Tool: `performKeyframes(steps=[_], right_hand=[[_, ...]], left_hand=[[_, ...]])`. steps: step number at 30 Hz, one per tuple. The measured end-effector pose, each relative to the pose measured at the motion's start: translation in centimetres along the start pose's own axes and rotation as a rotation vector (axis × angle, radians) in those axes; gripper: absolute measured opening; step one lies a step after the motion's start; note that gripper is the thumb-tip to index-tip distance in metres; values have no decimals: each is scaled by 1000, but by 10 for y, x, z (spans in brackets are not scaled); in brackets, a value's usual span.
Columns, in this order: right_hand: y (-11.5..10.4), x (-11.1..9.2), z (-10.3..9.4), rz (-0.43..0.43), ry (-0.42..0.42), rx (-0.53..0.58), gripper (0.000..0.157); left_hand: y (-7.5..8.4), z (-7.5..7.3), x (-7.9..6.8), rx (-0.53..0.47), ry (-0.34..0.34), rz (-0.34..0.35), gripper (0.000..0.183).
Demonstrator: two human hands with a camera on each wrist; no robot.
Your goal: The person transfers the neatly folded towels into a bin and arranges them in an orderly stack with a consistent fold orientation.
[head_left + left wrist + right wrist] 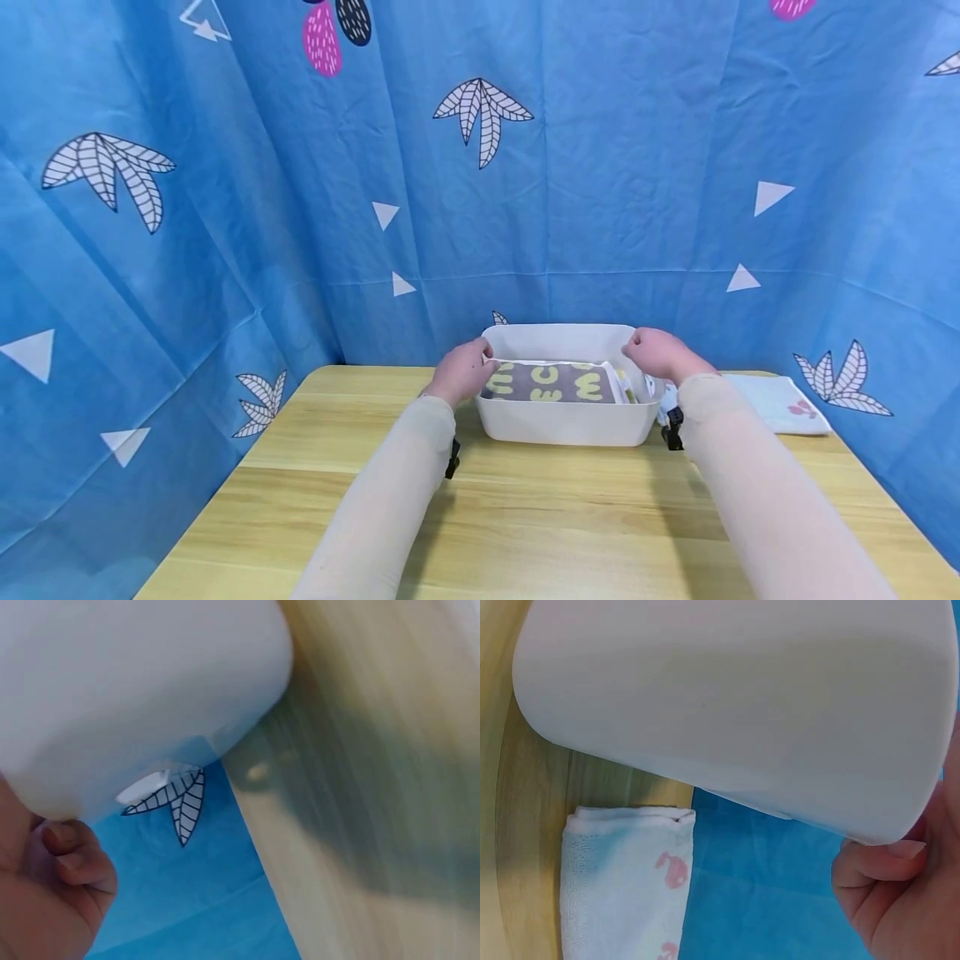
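Note:
A white plastic storage bin stands at the far side of the table between both hands. Inside it lies a folded grey cloth with yellow letters and a white edge. My left hand grips the bin's left rim, its fingers curled over the edge. On the opposite end my right hand pinches the right rim. The right wrist view shows the curled fingers at the bin's lower corner. In the left wrist view the bin wall fills the upper left, with fingertips right at its rim.
Right of the bin lies a folded white towel with a pink print. The wooden table ends at the back against a blue patterned curtain, which also closes off both sides.

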State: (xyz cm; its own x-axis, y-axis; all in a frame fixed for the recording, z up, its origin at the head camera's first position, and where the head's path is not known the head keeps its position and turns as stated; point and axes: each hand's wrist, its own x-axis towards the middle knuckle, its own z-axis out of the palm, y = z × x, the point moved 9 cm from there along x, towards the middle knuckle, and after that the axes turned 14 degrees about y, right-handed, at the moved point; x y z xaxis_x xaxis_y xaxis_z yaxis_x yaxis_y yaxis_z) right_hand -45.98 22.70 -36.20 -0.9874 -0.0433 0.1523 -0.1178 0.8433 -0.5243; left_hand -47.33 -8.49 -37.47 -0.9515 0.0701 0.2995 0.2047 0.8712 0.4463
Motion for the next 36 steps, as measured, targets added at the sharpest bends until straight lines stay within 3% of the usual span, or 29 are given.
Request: performKeyframes(steps=[5,8,12,15,19,24,30,36], right_hand=[[-2,-2,-1,-12,10,37,27],[0,-3,-2,-24,32,78,28],[3,-4,-4,-36,47,137,29],[9,-6,-6,-32,62,182,30],[27,-10,-13,-13,139,195,36],[59,-18,-15,8,218,119,40],[95,-31,-13,57,226,46,39],[129,-46,-15,164,180,-25,66]], left_hand=[[-6,-6,2,-29,116,-33,42],[-12,-8,1,-18,158,-91,47],[-20,-5,-4,-7,132,-195,38],[-21,-3,-7,-6,106,-231,30],[-17,-4,-10,1,100,-226,28],[-13,-7,-12,39,93,-209,28],[-16,-5,-11,51,88,-216,29],[-15,-1,-11,36,78,-222,34]])
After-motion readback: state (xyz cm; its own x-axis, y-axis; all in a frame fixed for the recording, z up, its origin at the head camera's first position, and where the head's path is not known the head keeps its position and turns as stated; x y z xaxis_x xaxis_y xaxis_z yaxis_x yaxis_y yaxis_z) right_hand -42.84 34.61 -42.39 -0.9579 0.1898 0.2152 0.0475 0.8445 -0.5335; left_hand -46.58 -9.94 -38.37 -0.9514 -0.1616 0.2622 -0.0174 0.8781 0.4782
